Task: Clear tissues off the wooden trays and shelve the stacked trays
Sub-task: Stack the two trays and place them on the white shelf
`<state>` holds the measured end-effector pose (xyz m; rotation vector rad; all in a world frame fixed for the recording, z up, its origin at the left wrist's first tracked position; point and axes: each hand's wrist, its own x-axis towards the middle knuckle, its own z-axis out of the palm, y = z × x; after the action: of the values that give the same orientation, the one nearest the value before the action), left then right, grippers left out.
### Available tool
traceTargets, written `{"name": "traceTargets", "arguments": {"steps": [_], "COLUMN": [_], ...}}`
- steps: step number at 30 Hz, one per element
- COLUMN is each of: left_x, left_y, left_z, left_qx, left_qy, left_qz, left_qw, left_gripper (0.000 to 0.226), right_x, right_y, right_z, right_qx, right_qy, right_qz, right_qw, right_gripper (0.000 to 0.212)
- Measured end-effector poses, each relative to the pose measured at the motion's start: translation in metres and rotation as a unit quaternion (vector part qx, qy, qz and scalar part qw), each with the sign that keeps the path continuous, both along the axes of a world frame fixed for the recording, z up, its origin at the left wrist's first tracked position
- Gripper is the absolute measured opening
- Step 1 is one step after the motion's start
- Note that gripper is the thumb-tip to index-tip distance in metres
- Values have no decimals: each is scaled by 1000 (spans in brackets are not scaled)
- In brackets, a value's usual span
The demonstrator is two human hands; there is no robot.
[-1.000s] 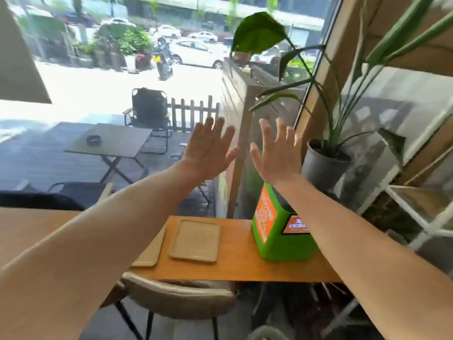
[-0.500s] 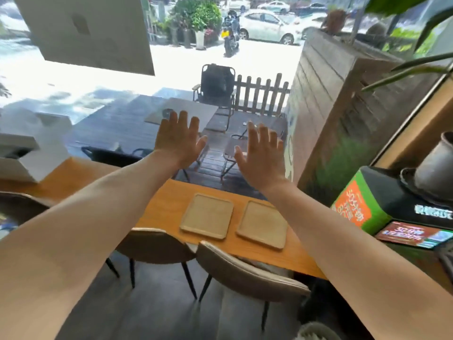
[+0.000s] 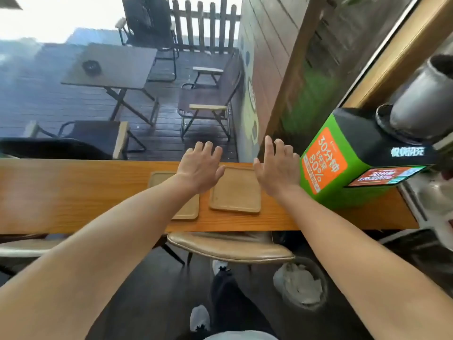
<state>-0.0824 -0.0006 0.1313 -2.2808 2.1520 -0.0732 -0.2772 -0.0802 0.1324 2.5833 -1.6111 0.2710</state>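
Note:
Two flat wooden trays lie side by side on the long wooden counter by the window. The right tray is fully in view and bare. The left tray is partly hidden under my left forearm. My left hand hovers open above the left tray's far right corner, fingers spread. My right hand hovers open just right of the right tray, palm down. Neither hand holds anything. No tissue shows on the trays.
A green and black charging kiosk stands on the counter right of the trays, with a grey plant pot behind it. A tan chair is tucked under the counter. A bin with white waste sits on the floor at the right.
The view has tipped downward and closer to the counter. Both open hands have come down from window height to just above the trays.

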Motion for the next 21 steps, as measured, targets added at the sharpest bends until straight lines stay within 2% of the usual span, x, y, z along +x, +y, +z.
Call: {"name": "traceTargets", "arguments": {"steps": [6,10,16,18,21], "left_x": [0,8,12,10,2], "left_y": [-31,-50,-66,-67,-71], "left_z": [-90,-138,-178,-187,-195], "left_qx": [123,192,248,252,230], "left_qy": [33,50,96,140,250], "left_qz": [-10,21,80,123,226], "left_qw": [992,980,961,950,913], "left_gripper": [49,51,50,47,41], "right_x": [-1,-7,-4,-2,5], "right_y": [-33,-43,-56,-59,-63], "right_z": [-101,-162,-211,-220,-224], "right_qx": [130,191,286,307,329], "right_qy": [29,47,52,34,-32], "right_qz": [-34,-69,-127,-147,-201], "right_qw": [991,978,948,940,922], "right_gripper": [66,66,68,61,49]}}
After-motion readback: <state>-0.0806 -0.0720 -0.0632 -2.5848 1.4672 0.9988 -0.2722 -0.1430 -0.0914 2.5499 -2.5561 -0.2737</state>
